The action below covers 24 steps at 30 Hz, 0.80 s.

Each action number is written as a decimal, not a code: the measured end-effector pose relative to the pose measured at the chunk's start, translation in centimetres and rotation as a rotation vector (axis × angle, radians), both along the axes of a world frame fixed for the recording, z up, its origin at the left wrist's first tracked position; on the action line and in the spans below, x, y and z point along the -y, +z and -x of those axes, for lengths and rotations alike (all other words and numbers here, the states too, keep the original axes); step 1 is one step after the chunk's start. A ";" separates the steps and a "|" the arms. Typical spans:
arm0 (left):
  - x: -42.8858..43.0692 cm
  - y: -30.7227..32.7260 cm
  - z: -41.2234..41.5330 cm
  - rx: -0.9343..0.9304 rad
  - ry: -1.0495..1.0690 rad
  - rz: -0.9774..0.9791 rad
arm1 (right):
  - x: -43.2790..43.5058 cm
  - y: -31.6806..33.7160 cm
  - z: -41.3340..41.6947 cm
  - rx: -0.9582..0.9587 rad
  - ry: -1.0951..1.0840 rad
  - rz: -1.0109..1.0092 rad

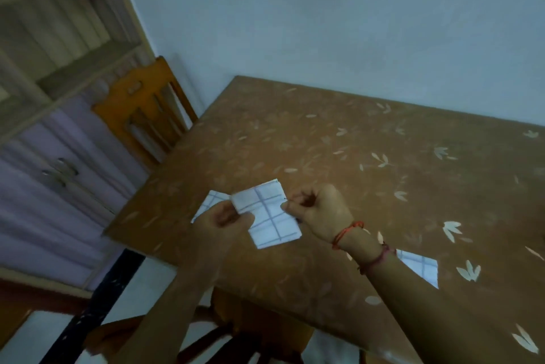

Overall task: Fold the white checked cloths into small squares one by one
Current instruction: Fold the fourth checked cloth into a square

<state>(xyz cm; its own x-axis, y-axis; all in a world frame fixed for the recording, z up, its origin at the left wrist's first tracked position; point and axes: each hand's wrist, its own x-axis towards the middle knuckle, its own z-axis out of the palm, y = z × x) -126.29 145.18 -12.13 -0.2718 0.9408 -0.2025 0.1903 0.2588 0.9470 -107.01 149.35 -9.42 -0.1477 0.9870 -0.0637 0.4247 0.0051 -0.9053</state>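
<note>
Both hands work over the near-left part of the table (324, 133), which has a brown cover with pale leaf prints. Left hand (224, 217) has its fingers curled and pinches the left edge of the folded checked cloth (267, 211). Right hand (318, 208) is also curled, thumb and fingers pinching the cloth's right edge. The cloth is a small white square with purple-grey grid lines, tilted, low over the cover. Can't tell if its lower corner touches the table.

A second checked piece (211, 201) shows just past the left hand, flat on the cover and partly hidden by the knuckles. Can't tell if it is separate or part of the held cloth. A third checked cloth (420, 267) lies on the table to the right, partly covered by the right forearm. Red thread bands (348, 232) sit on the right wrist.

A wooden chair (144, 110) stands at the table's left end, its back near the table edge. The near chair (250, 325) is tucked under the near edge, below the arms. A dark strip (97, 304) crosses the floor at lower left. A shelf unit (73, 39) and a blurred purple cupboard front (44, 186) stand further left. The pale blue wall (324, 9) runs along the table's far edge.

The hands are close to the table's left and near edges. A wide stretch of patterned cover lies between them and the wall, and off to the right.
</note>
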 end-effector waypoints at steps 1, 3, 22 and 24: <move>0.8 0.4 0.5 0.028 0.038 -0.008 | -0.2 0.7 1.2 -0.055 0.029 -0.013; 2.4 1.4 1.7 0.111 0.127 -0.055 | -0.3 0.2 2.7 -0.074 0.093 -0.014; 20.0 4.4 16.9 0.123 0.710 -0.169 | 8.8 1.2 24.4 -0.243 0.705 0.139; 21.1 4.1 18.7 0.108 0.729 -0.161 | 9.7 1.4 26.5 -0.233 0.748 0.163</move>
